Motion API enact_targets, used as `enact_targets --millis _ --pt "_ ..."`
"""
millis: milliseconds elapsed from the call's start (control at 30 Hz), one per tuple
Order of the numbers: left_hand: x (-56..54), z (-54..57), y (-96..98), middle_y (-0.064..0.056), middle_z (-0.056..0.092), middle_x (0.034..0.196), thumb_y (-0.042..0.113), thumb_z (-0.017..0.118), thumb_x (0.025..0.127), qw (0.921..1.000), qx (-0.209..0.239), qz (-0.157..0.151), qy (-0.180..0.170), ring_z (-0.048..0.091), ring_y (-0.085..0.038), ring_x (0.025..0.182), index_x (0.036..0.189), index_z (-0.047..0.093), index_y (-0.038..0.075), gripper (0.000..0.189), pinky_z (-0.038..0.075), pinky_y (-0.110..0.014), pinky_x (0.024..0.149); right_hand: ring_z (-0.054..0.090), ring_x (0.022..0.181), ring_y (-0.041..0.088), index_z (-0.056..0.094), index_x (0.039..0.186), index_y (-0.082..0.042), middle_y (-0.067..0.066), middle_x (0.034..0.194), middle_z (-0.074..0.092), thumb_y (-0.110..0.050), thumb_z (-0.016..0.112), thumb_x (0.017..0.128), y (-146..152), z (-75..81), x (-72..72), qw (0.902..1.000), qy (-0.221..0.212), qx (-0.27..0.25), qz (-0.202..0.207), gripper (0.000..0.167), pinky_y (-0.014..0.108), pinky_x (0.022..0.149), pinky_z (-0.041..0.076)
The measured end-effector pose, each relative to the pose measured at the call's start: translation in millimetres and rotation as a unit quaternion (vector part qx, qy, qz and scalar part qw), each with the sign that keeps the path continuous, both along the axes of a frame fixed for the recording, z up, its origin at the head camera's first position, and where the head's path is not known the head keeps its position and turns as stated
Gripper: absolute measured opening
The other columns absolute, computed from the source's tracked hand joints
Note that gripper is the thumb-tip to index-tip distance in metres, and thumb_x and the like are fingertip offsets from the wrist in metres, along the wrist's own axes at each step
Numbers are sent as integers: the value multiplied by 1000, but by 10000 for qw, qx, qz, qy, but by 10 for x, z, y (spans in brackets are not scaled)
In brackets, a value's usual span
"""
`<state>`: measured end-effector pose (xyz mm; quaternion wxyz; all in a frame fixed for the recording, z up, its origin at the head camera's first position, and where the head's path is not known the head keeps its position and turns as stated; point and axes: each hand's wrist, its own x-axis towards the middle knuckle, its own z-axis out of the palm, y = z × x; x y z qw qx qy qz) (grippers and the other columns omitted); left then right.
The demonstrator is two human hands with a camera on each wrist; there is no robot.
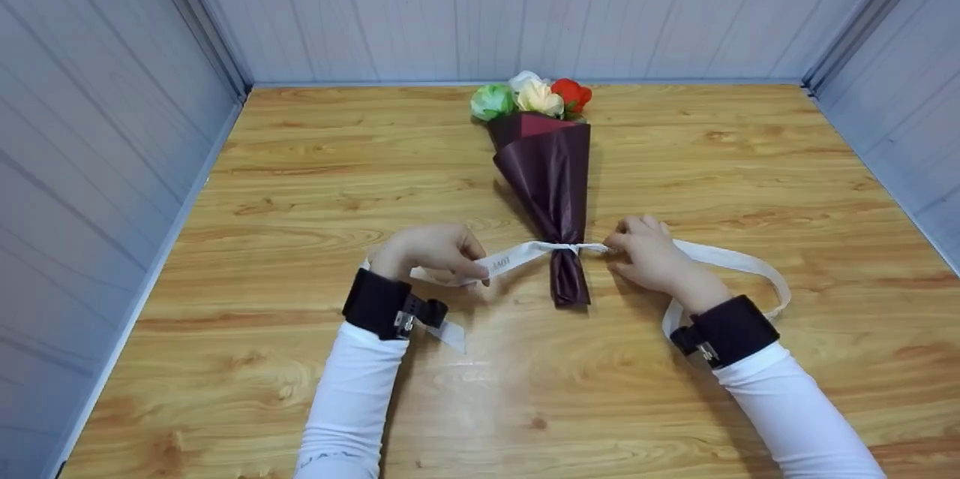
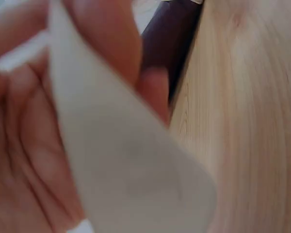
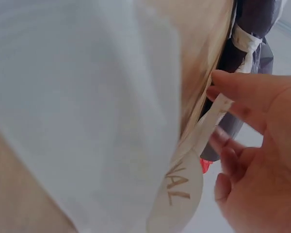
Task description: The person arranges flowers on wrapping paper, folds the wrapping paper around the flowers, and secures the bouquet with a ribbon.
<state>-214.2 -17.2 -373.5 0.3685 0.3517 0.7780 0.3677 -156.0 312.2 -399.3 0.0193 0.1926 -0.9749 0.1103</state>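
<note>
A bouquet (image 1: 551,171) in dark maroon wrapping lies on the table, its green, white, cream and red flowers pointing to the back. White printed ribbon (image 1: 511,260) crosses its narrow stem and is knotted there. To the left, my left hand (image 1: 439,250) pinches one side of the ribbon, and a loose end (image 1: 450,335) hangs below the wrist. On the other side my right hand (image 1: 646,250) pinches the ribbon close to the knot; its remaining length loops out past the wrist. Seen from the right wrist, the ribbon (image 3: 216,114) runs between thumb and fingers.
The wooden table (image 1: 315,164) meets a pale panelled wall (image 1: 420,6) at the back, just behind the flowers. Side panels (image 1: 82,126) stand at left and right. Black bands with small devices (image 1: 731,332) sit on both wrists.
</note>
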Motion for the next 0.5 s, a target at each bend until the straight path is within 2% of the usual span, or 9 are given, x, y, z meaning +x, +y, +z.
enact_targets --millis 67,100,167,200,267,333,400,500 --pt "19 19 19 10 64 67 9 58 92 9987 506 -11 37 46 -2 56 95 69 -8 21 35 -16 55 46 93 32 66 89 -5 13 96 60 -10 71 80 -19 -10 -13 9995 247 -103 172 11 48 79 29" --pt "35 29 41 9 65 71 9 58 92 9965 821 119 48 48 -3 59 96 69 -8 21 36 -16 59 49 91 31 64 84 -5 11 92 62 -9 70 80 -25 -13 -18 9989 351 -170 250 9 49 79 29" --pt "66 42 117 0 69 87 7 59 91 9864 1579 427 154 54 -6 75 98 68 -10 20 42 -18 72 55 82 30 62 80 -5 8 81 64 -7 69 80 -28 -21 -22 9976 485 -323 378 8 47 77 30" --pt "85 51 161 -4 68 96 6 60 91 9784 1947 616 315 54 -8 82 98 68 -10 19 42 -20 77 57 77 28 61 79 -5 6 76 64 -6 69 80 -29 -26 -20 9970 500 -397 442 8 46 77 31" --pt "118 54 265 -14 61 116 4 61 90 9576 2669 924 575 54 -14 102 96 68 -12 18 41 -26 93 60 70 25 61 81 -5 6 72 65 -4 68 81 -29 -34 -12 9960 452 -562 533 7 43 78 37" --pt "139 47 367 -19 53 130 3 60 90 9392 3187 1066 709 50 -21 120 95 67 -13 19 37 -30 103 62 68 22 63 84 -4 6 73 67 -4 68 82 -30 -35 -6 9952 339 -708 592 6 39 74 45" --pt "160 40 441 -18 55 131 5 60 91 9263 3499 1218 679 50 -24 123 94 67 -15 21 39 -29 100 60 66 19 64 88 -3 7 74 67 -4 69 83 -34 -26 -6 9948 200 -789 608 7 38 66 49" --pt "183 19 519 -16 65 118 6 58 93 9147 3786 1348 430 59 -18 111 94 67 -16 24 45 -23 87 56 63 16 66 91 -2 6 72 65 -7 69 83 -13 2 -9 9954 -16 -813 500 10 35 60 47"
